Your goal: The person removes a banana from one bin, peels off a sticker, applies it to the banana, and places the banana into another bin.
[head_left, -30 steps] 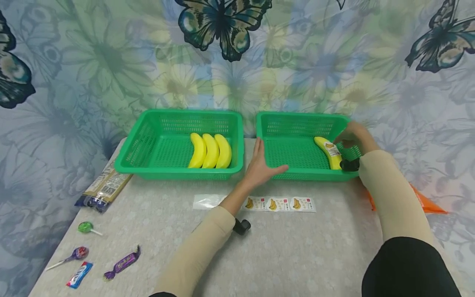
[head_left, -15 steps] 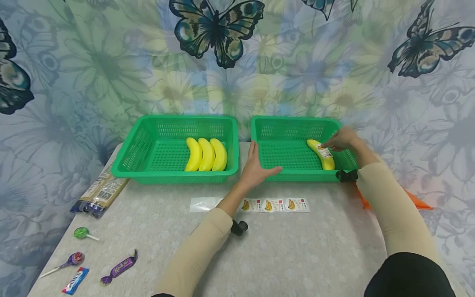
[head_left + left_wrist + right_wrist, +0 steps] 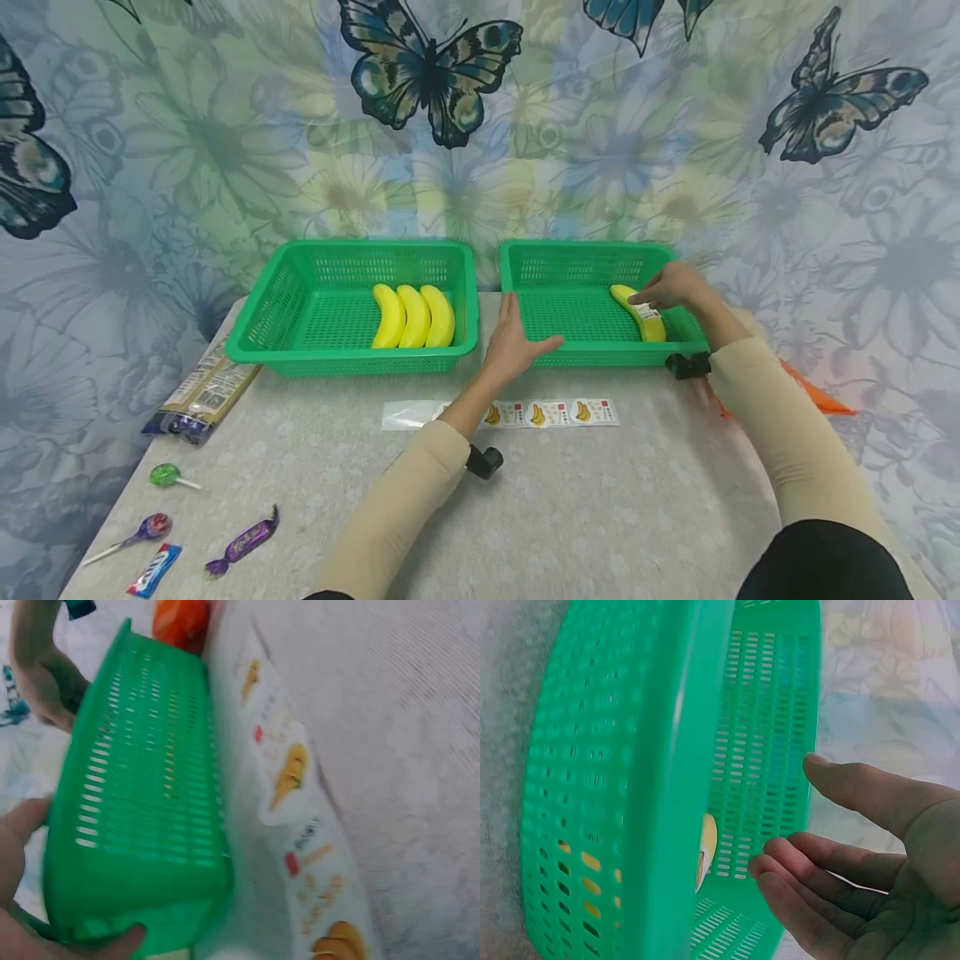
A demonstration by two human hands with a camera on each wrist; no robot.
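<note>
My left hand (image 3: 512, 337) is spread at the near left corner of the right green basket (image 3: 585, 357). Its fingers point up along the basket's end, the thumb reaching over the front rim. Inside that basket lies one yellow banana (image 3: 621, 293) with a white label (image 3: 647, 312) on it. Over the banana hovers my right hand (image 3: 678, 287), fingertips close to the label in the head view. In the right wrist view its fingers (image 3: 802, 900) are loosely bent, thumb apart, nothing held. Three plain bananas (image 3: 415, 317) lie side by side in the left green basket (image 3: 360, 363).
A strip of banana labels (image 3: 551, 414) lies in front of the right basket, partly under my left forearm. A gold packet (image 3: 206, 392), lollipops (image 3: 153, 526) and wrapped sweets (image 3: 243, 542) are at the table's left. An orange bag (image 3: 817, 392) is behind my right arm.
My right hand has moved from the basket's right side leftward over the labelled banana, fingertips near its label. The left hand stays at the basket corner. The head view has shifted slightly.
</note>
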